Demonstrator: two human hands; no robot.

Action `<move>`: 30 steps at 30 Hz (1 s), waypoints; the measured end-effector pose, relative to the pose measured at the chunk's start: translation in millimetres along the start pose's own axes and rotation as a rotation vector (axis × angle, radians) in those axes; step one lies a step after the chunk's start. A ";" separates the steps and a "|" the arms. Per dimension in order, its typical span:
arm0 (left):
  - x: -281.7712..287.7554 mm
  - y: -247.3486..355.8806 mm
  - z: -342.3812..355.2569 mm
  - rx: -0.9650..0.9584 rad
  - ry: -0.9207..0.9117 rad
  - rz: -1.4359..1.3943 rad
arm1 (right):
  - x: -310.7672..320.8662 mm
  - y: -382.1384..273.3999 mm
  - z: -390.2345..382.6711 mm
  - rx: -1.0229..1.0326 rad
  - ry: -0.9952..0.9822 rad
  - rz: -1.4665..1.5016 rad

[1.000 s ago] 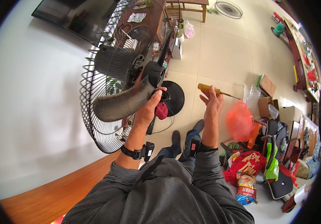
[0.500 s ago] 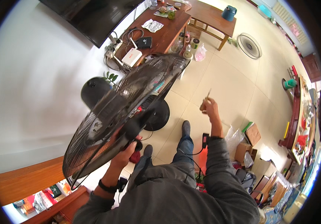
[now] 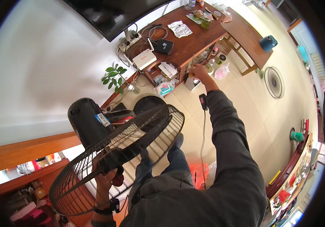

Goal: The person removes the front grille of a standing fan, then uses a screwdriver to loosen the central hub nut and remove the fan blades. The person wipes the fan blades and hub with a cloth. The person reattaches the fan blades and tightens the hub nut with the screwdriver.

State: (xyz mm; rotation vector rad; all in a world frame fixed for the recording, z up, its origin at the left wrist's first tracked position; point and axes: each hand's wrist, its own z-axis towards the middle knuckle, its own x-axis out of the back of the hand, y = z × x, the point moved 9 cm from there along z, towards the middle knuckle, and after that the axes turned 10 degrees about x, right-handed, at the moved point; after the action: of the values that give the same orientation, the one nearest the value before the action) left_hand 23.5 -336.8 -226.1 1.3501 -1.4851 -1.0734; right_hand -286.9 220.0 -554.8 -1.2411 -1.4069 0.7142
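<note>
My left hand (image 3: 104, 178) grips the black fan's central hub and blade (image 3: 109, 159) within its wire cage (image 3: 66, 191), low at the left. The fan's motor housing (image 3: 83, 117) tilts up behind the cage, above a round black base (image 3: 145, 102) on the floor. My right hand (image 3: 201, 72) is stretched toward the front edge of the wooden desk (image 3: 190, 32), closed on a screwdriver (image 3: 192, 60) whose handle is mostly hidden by the fingers.
On the desk are a white router (image 3: 144, 58), a black box (image 3: 163, 46) and cables. A potted plant (image 3: 113, 77) stands beside it. A low bench (image 3: 251, 41) holds a blue kettle (image 3: 268, 42). A round grille (image 3: 274, 82) lies on the tiled floor (image 3: 245, 109). A cluttered table (image 3: 289, 178) is at right.
My right hand has moved up and forward to the desk with the screwdriver. My left hand and the fan have moved down and left, the cage tilting. The view has shifted.
</note>
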 end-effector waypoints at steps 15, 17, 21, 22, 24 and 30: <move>46.9 -43.4 -63.1 0.284 0.246 0.233 | -55.0 -14.4 128.3 -0.012 0.231 -0.146; 57.1 -55.3 -68.2 0.293 0.244 0.242 | -47.5 -11.8 123.6 -0.003 0.322 0.006; 79.4 -83.9 -51.2 0.284 0.216 0.288 | -53.7 11.4 71.1 -0.122 0.151 0.416; 81.3 -88.3 -38.1 0.278 0.198 0.311 | -61.2 15.5 43.0 -0.172 0.053 0.486; 76.6 -78.6 -23.5 0.237 0.188 0.261 | -67.3 10.6 -29.6 -0.166 -0.194 0.333; -0.1 10.9 2.2 -0.053 0.020 0.471 | -81.6 -74.7 -293.9 -0.303 -0.884 0.085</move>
State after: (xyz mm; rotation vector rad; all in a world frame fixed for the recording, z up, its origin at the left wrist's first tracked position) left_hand 18.4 -336.0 -216.3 0.9047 -1.6392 -0.7849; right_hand -40.1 62.5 -441.4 -1.2714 -2.2504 1.2300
